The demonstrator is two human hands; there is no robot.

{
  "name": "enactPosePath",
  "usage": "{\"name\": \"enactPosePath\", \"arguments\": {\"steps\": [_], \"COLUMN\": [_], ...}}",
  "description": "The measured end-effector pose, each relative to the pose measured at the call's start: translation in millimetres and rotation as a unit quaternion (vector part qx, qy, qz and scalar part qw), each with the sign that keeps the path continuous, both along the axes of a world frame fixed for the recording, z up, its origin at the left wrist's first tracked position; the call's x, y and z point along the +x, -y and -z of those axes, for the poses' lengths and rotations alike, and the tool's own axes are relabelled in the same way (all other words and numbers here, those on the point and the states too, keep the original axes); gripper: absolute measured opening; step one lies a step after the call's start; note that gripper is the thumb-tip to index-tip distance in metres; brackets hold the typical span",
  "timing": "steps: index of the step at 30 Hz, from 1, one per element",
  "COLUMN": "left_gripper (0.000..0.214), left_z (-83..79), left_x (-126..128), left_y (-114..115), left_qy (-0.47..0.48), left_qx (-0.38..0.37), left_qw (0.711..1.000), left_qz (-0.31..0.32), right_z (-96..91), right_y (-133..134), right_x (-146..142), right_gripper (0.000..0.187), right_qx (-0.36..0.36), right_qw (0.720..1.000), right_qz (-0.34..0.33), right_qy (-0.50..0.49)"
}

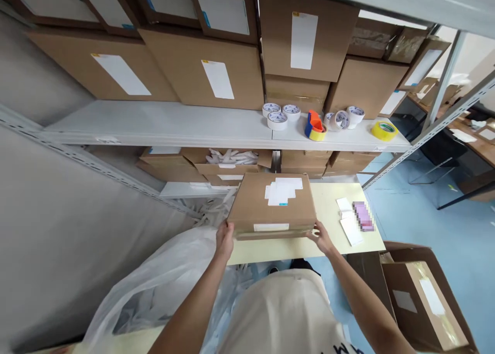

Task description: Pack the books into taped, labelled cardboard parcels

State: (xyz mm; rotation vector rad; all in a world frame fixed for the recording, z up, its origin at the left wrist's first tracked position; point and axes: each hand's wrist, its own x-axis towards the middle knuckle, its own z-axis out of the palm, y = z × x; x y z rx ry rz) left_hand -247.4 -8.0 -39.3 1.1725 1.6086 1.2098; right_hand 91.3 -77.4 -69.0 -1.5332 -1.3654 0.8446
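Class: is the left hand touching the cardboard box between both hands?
Touching: the head view shows the left hand against the near left corner of the cardboard box.

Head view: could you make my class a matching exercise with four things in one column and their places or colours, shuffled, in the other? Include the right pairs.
Column one
1. Left hand
2. Loose yellow tape roll
3. Tape dispenser
4. Right hand

Column two
A. Partly orange and blue, standing on the shelf
B. At the near right corner of the box in front of the person
C. At the near left corner of that same box
D. Lying towards the right end of the shelf

Right pairs: 1-C, 2-D, 3-A, 4-B
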Motion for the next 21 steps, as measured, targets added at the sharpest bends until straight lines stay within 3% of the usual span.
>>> {"name": "enactPosePath", "arguments": {"steps": [4,8,12,15,18,21], "left_gripper": [0.059,0.051,0.056,0.065,0.068,0.050], "left_z": [-29.5,-46.9,-53.3,-61.3,-70.6,-74.8], "left_x": [0,4,13,20,26,35], "left_y": [-2,-20,-42,-49,-43,-29], "left_qy": [0.008,-0.032,-0.046,-0.148,-0.288,-0.382], "left_qx": [0.048,0.005,-0.011,0.014,0.081,0.138], "left_qw": [0.998,0.997,0.992,0.984,0.951,0.904], "left_qz": [0.035,0.072,0.118,0.101,0.082,0.133], "right_z": [-42.1,-70.6,-72.7,-66.8,-62.5,-61.7], "right_y": [10,-1,-17,-22,-22,-25], "right_x": [19,25,23,20,14,11], "right_gripper": [0.055,0.053,0.062,0.081,0.081,0.073], "right_qx": [0.019,-0.002,-0.028,-0.035,0.002,0.013], "right_qw": [0.999,0.996,0.995,0.992,0.987,0.983], "right_qz": [0.047,0.027,0.034,0.051,0.028,-0.008], "right_qy": [0.020,0.081,0.094,0.114,0.157,0.181]}}
